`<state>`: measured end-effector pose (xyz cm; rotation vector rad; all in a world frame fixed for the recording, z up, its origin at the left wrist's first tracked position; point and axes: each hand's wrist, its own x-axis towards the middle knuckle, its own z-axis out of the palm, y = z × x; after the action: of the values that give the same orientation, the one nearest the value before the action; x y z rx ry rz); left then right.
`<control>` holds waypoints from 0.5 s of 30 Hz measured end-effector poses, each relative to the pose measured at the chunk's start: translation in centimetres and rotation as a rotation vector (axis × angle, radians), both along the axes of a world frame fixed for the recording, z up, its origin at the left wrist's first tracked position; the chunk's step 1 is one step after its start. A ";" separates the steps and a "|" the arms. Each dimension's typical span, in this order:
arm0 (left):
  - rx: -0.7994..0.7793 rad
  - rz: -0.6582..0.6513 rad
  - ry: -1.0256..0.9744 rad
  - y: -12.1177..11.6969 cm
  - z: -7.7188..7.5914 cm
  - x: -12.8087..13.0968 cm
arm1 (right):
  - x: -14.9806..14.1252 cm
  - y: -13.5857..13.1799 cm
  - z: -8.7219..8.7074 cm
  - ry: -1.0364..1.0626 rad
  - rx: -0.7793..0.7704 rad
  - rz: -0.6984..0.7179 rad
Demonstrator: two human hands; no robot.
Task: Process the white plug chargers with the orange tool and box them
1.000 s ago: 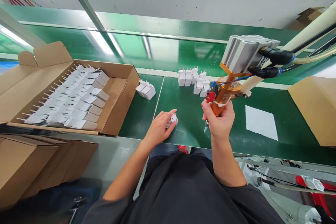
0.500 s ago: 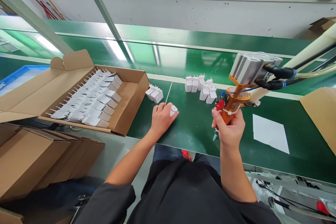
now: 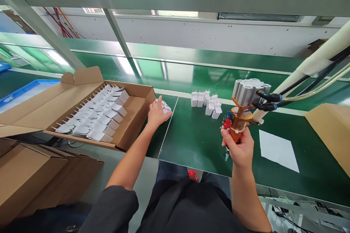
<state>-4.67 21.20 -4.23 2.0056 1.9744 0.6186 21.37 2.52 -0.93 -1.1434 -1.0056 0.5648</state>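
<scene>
My left hand (image 3: 156, 115) is closed over a small group of white plug adapters (image 3: 166, 107) on the green bench, just right of the open cardboard box; the fingers partly hide them. In my right hand (image 3: 240, 145) is an orange air-powered hand tool (image 3: 237, 131), held upright, with a red switch by my thumb, a silver cylinder block on top and a teal tip below. The tip hangs near the bench's front edge, with nothing visible under it. Another cluster of white plug adapters (image 3: 209, 102) stands between my hands, farther back.
At left, the open cardboard box (image 3: 140, 120) holds rows of white adapters, pins up. A white sheet (image 3: 279, 151) lies right of the tool. Hoses and a pale arm (image 3: 303, 71) reach in from the right. A cardboard piece (image 3: 330, 127) stands far right, a blue tray (image 3: 41, 85) far left.
My left hand has moved left and away from me, carrying a white adapter to the group beside the box. The right hand keeps its grip on the tool. The view has tilted slightly.
</scene>
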 end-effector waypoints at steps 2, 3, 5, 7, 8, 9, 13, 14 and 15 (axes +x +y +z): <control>-0.046 -0.002 -0.271 0.1 0.5 -0.7 | 0.5 -0.4 -0.1 -0.023 -0.013 0.005; -0.076 -0.009 -0.429 0.0 0.7 -1.1 | 0.8 -0.6 -0.3 -0.034 -0.022 0.007; -0.164 -0.057 -0.762 -0.6 1.3 -1.7 | 1.5 -0.9 -0.6 -0.051 -0.043 0.011; -0.266 -0.139 -1.072 -1.1 1.9 -2.1 | 2.1 -1.2 -0.9 -0.062 -0.059 0.011; -0.303 -0.180 -1.200 -1.0 2.2 -2.0 | 2.4 -1.3 -1.1 -0.069 -0.066 0.012; -0.327 -0.212 -1.310 -0.6 2.5 -1.9 | 2.7 -1.4 -1.2 -0.077 -0.073 0.012; -0.173 -0.141 -1.087 4.8 3.5 0.2 | 3.7 -2.0 -1.3 -0.125 -0.101 0.019; -0.093 -0.096 -0.891 6.8 3.7 0.9 | 3.9 -2.2 -1.4 -0.135 -0.108 0.012; -0.016 -0.052 -0.684 8.9 3.9 1.7 | 4.1 -2.4 -1.5 -0.141 -0.113 0.001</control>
<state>-3.00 30.09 -0.30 1.5329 1.4962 1.0909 25.45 0.10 -2.43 -1.2969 -1.1060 0.5536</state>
